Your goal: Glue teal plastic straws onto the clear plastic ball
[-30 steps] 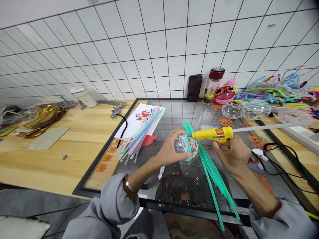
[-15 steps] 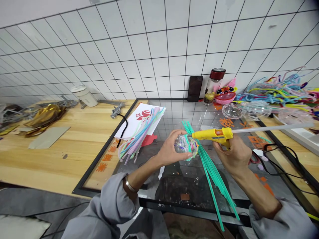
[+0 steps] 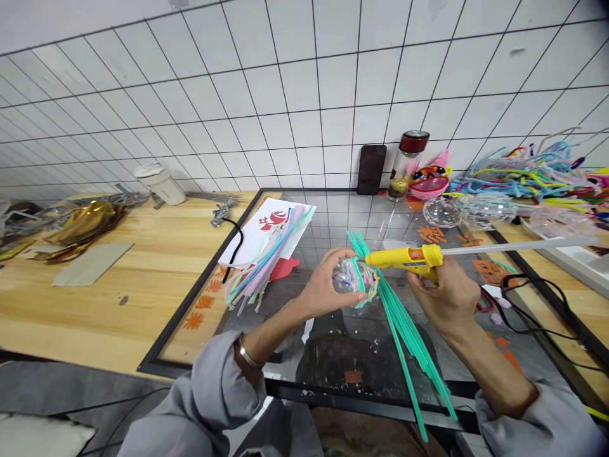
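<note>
My left hand (image 3: 326,285) is closed around a clear plastic ball (image 3: 346,277), thumb below and fingers above. A teal strip runs round the ball, and its right side carries bits of several colours. In my right hand (image 3: 450,295) is a yellow hot glue gun (image 3: 404,257), with a long translucent glue stick (image 3: 514,246) coming out of its back. The gun's nozzle meets the upper right of the ball at the teal strip; whether glue is flowing is too small to tell. Beneath the ball and gun lies a fan of teal pipe cleaners (image 3: 412,336).
Pastel pipe cleaners (image 3: 266,254) lie on white paper (image 3: 257,222) to the left. A phone (image 3: 372,169) and a glass bottle (image 3: 406,166) stand against the tiled wall. Clear plastic balls (image 3: 442,212) and a heap of coloured pipe cleaners (image 3: 528,168) are at right, near a black cable (image 3: 523,317).
Almost nothing differs. Both hands, the ball and the glue gun keep their places, with only a very slight shift of the whole view.
</note>
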Demonstrator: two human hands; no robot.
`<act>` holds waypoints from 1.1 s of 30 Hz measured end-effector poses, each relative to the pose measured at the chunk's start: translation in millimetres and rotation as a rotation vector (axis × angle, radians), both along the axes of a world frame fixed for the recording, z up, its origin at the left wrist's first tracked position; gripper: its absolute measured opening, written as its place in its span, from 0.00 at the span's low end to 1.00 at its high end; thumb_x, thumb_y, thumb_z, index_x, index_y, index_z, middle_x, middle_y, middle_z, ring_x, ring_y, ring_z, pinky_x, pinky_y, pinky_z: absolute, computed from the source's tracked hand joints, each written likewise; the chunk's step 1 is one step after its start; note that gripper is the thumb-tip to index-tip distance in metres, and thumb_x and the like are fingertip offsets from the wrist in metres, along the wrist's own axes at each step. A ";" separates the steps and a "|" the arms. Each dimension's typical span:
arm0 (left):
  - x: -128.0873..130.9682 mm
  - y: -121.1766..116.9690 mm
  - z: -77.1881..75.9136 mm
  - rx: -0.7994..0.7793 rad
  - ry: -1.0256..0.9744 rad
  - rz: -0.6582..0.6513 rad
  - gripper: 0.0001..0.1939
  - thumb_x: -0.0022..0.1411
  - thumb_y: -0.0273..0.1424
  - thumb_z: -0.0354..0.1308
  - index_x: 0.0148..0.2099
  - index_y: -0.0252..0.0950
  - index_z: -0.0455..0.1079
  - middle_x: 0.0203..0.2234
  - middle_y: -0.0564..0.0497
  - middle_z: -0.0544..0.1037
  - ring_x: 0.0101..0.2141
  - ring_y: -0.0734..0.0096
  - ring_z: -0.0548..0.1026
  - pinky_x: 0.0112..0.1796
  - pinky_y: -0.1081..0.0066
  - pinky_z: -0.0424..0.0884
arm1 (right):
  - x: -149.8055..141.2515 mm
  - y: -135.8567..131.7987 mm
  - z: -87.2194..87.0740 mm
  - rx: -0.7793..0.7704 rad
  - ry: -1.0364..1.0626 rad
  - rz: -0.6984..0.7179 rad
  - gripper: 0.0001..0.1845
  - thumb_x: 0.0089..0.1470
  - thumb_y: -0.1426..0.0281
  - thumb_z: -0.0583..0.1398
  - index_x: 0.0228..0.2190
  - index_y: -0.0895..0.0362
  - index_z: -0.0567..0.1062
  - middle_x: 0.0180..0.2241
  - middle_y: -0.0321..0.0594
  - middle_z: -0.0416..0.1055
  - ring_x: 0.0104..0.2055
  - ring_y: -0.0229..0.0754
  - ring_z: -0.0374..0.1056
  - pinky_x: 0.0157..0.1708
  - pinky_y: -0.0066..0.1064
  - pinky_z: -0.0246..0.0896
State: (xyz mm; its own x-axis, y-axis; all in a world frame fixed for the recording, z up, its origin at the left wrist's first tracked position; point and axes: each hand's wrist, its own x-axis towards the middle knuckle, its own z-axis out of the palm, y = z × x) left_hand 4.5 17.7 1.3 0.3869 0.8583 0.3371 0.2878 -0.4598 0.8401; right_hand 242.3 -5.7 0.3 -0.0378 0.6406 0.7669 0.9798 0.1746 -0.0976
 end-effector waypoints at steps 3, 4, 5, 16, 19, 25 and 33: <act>0.0 -0.2 -0.2 0.000 0.008 0.005 0.34 0.46 0.33 0.69 0.55 0.38 0.63 0.53 0.43 0.69 0.57 0.52 0.68 0.59 0.54 0.63 | 0.2 -0.7 1.9 -0.008 0.022 0.010 0.08 0.56 0.63 0.55 0.31 0.55 0.70 0.24 0.40 0.69 0.26 0.42 0.66 0.26 0.32 0.55; -0.1 -0.1 -0.2 0.001 0.010 0.005 0.34 0.46 0.33 0.69 0.55 0.38 0.63 0.53 0.43 0.69 0.57 0.52 0.67 0.60 0.54 0.62 | 0.4 -0.9 2.7 -0.003 0.029 0.025 0.09 0.56 0.63 0.55 0.31 0.55 0.70 0.24 0.40 0.69 0.26 0.42 0.66 0.26 0.32 0.56; -0.2 0.0 -0.3 0.002 0.011 0.003 0.34 0.46 0.33 0.69 0.55 0.38 0.63 0.53 0.43 0.69 0.57 0.52 0.67 0.60 0.54 0.62 | 0.7 -1.2 3.4 -0.002 0.035 0.041 0.09 0.56 0.63 0.55 0.31 0.55 0.70 0.24 0.41 0.69 0.26 0.42 0.67 0.26 0.32 0.56; -0.5 0.5 -0.5 0.011 -0.004 -0.022 0.33 0.46 0.34 0.68 0.55 0.37 0.63 0.53 0.41 0.69 0.57 0.51 0.67 0.59 0.54 0.62 | 4.6 3.5 4.2 0.253 -0.137 0.127 0.05 0.56 0.67 0.58 0.32 0.57 0.71 0.22 0.37 0.71 0.23 0.39 0.67 0.23 0.30 0.56; -0.5 0.8 -0.9 0.009 0.001 -0.018 0.33 0.46 0.34 0.68 0.55 0.38 0.63 0.53 0.42 0.69 0.57 0.52 0.67 0.59 0.54 0.62 | 4.5 3.6 5.4 0.256 -0.156 0.132 0.05 0.56 0.68 0.58 0.33 0.57 0.71 0.22 0.37 0.71 0.22 0.39 0.67 0.23 0.30 0.57; -0.1 1.4 -1.5 0.013 -0.001 -0.029 0.34 0.46 0.33 0.68 0.55 0.36 0.62 0.53 0.41 0.69 0.57 0.52 0.67 0.58 0.55 0.63 | 4.3 3.0 3.5 0.221 -0.095 0.121 0.04 0.55 0.69 0.58 0.33 0.56 0.71 0.23 0.38 0.72 0.23 0.39 0.66 0.24 0.30 0.57; 0.1 1.6 -3.5 0.025 -0.007 -0.026 0.34 0.46 0.34 0.69 0.55 0.36 0.62 0.53 0.41 0.69 0.57 0.52 0.67 0.58 0.55 0.63 | 5.3 2.5 3.6 0.198 -0.084 0.145 0.04 0.55 0.69 0.58 0.32 0.56 0.71 0.23 0.38 0.71 0.24 0.40 0.67 0.25 0.30 0.57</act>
